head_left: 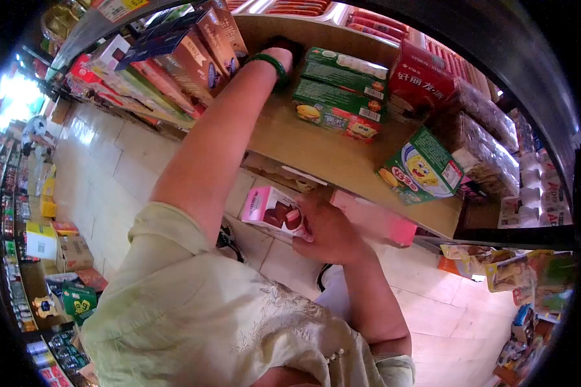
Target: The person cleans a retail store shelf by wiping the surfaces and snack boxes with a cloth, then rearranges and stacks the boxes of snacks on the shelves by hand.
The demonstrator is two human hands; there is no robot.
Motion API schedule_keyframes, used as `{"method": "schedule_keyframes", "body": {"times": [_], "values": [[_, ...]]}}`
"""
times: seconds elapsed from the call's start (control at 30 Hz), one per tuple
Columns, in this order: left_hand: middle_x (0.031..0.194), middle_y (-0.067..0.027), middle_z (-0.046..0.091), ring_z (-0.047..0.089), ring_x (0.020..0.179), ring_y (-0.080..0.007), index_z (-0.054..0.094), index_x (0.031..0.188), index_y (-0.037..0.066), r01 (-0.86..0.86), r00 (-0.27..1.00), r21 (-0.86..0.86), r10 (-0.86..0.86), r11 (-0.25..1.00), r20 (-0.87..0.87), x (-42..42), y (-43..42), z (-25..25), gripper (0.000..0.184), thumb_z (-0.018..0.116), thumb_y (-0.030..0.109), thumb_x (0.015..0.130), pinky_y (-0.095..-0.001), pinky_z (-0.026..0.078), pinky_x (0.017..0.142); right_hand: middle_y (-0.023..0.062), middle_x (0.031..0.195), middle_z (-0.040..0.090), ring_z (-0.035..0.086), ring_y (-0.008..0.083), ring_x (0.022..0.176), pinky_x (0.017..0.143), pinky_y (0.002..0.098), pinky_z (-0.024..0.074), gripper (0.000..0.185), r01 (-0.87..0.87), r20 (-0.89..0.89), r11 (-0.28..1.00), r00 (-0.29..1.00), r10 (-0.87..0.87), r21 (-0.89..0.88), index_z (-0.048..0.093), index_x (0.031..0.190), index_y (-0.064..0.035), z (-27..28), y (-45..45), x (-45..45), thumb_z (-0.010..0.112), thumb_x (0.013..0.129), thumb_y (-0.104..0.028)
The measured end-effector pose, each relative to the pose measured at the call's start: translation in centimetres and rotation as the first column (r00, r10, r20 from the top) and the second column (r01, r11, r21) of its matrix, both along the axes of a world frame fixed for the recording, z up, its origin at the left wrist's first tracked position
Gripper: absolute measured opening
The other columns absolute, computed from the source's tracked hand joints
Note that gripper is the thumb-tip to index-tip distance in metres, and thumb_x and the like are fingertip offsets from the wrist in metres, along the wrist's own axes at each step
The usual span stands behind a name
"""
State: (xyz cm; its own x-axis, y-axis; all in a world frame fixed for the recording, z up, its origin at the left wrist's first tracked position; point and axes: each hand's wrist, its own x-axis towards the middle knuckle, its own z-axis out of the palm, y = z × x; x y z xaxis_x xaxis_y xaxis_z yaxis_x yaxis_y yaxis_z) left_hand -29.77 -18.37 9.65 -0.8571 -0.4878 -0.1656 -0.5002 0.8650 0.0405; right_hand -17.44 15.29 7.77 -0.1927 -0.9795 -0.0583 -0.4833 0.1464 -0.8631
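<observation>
My left hand [283, 49] reaches deep onto the shelf, beyond a green bangle on the wrist. It is in shadow at the back, and its fingers are hidden. Brown snack boxes [203, 55] lean to its left, and stacked green boxes [339, 97] lie to its right. Below the shelf's front edge, my right hand [329, 229] grips one end of a pink snack box [271, 211] printed with chocolate-coated cakes. Beyond that hand, a longer pink box [377, 219] shows under the shelf edge.
On the wooden shelf [265, 135] also stand a tilted green cartoon box [423, 168], a red box [419, 80] and wrapped brown packs [484, 148]. Another stocked shelf [10, 213] runs along the left, with cartons [74, 251] beside it. A person [37, 134] is in the far aisle.
</observation>
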Motion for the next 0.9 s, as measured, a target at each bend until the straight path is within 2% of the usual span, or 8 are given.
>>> {"method": "schedule_keyframes", "body": {"times": [0.17, 0.23, 0.3, 0.57, 0.63, 0.7, 0.8, 0.9], "values": [[0.108, -0.0241, 0.061, 0.06, 0.099, -0.0359, 0.066, 0.103, 0.0, 0.065, 0.985, -0.064, -0.054, 0.996, 0.162, 0.0, -0.3, 0.7, 0.028, 0.06, 0.012, 0.078, -0.0428, 0.048, 0.086, 0.0175, 0.095, 0.059, 0.06, 0.0337, 0.086, 0.076, 0.0397, 0.0484, 0.054, 0.028, -0.075, 0.975, 0.996, -0.046, -0.221, 0.044, 0.11, 0.0015, 0.6, -0.1, 0.6, 0.067, 0.063, -0.011], [0.106, -0.0237, 0.062, 0.06, 0.1, -0.0357, 0.067, 0.1, -0.001, 0.076, 0.995, -0.03, -0.073, 0.997, 0.071, 1.3, 0.0, 0.7, 0.026, 0.06, 0.01, 0.077, -0.0422, 0.048, 0.085, 0.0178, 0.092, 0.059, 0.06, 0.0334, 0.087, 0.077, 0.0398, 0.048, 0.048, 0.052, -0.072, 0.966, 0.995, -0.072, -0.251, 0.046, 0.103, 0.0024, 1.1, 0.1, 0.7, 0.067, 0.061, -0.008], [0.107, -0.0239, 0.061, 0.06, 0.101, -0.0346, 0.067, 0.1, 0.0, 0.116, 0.991, -0.047, -0.112, 0.992, 0.072, 3.0, 0.8, 0.7, 0.026, 0.059, 0.009, 0.077, -0.0408, 0.048, 0.085, 0.0184, 0.097, 0.059, 0.06, 0.0362, 0.087, 0.076, 0.041, 0.0491, 0.061, 0.018, -0.084, 0.996, 0.996, -0.025, -0.084, 0.042, 0.118, 0.0011, 1.1, 0.1, 0.7, 0.067, 0.065, -0.017], [0.105, -0.0241, 0.061, 0.059, 0.101, -0.0367, 0.056, 0.117, -0.001, 0.165, 0.976, -0.06, -0.154, 0.985, 0.151, 9.2, 5.2, 1.7, 0.048, 0.054, -0.005, 0.069, -0.043, 0.049, 0.085, 0.0179, 0.094, 0.059, 0.06, 0.0353, 0.086, 0.076, 0.0403, 0.0478, 0.058, 0.074, -0.087, 0.983, 0.992, -0.09, -0.169, 0.046, 0.112, -0.0026, 1.1, -0.2, 1.3, 0.072, 0.065, -0.024], [0.113, -0.0246, 0.058, 0.058, 0.105, -0.0352, 0.05, 0.125, -0.001, 0.181, 0.971, -0.06, -0.169, 0.982, 0.169, 10.6, 6.7, 2.2, 0.055, 0.051, -0.005, 0.07, -0.0427, 0.048, 0.087, 0.0182, 0.103, 0.059, 0.06, 0.0298, 0.093, 0.079, 0.0369, 0.0488, 0.063, 0.005, -0.003, 0.999, 1.0, -0.005, 0.032, 0.042, 0.12, 0.0028, 2.0, -0.3, 1.1, 0.072, 0.068, -0.015], [0.126, -0.0238, 0.049, 0.054, 0.111, -0.0351, 0.042, 0.133, 0.002, 0.204, 0.95, -0.093, -0.175, 0.974, 0.258, 11.9, 7.8, 2.6, 0.062, 0.049, -0.004, 0.071, -0.0426, 0.046, 0.092, 0.0188, 0.105, 0.059, 0.06, 0.0308, 0.094, 0.08, 0.0374, 0.0486, 0.07, 0.012, -0.093, 0.999, 0.996, -0.015, -0.032, 0.039, 0.125, 0.0033, 1.3, -0.1, 1.2, 0.072, 0.067, -0.018], [0.137, -0.0232, 0.038, 0.046, 0.12, -0.0362, 0.036, 0.137, 0.005, 0.252, 0.966, -0.041, -0.249, 0.967, 0.062, 13.6, 6.0, 0.1, 0.065, 0.047, -0.003, 0.073, -0.042, 0.039, 0.101, 0.0194, 0.105, 0.059, 0.06, 0.0315, 0.093, 0.08, 0.0378, 0.0486, 0.072, 0.043, 0.044, 0.994, 0.998, -0.047, 0.097, 0.039, 0.125, 0.0037, 2.0, 0.0, 1.4, 0.072, 0.066, -0.019], [0.139, -0.0236, 0.036, 0.041, 0.125, -0.0374, 0.037, 0.137, 0.006, 0.345, 0.929, -0.039, -0.347, 0.938, -0.131, 14.7, 4.9, -2.1, 0.062, 0.045, -0.003, 0.075, -0.043, 0.034, 0.105, 0.0202, 0.101, 0.059, 0.061, 0.032, 0.09, 0.078, 0.0392, 0.0486, 0.069, 0.062, -0.123, 0.997, 0.99, -0.067, -0.044, 0.04, 0.123, 0.0026, 0.6, -0.2, 1.6, 0.072, 0.065, -0.02]]}}
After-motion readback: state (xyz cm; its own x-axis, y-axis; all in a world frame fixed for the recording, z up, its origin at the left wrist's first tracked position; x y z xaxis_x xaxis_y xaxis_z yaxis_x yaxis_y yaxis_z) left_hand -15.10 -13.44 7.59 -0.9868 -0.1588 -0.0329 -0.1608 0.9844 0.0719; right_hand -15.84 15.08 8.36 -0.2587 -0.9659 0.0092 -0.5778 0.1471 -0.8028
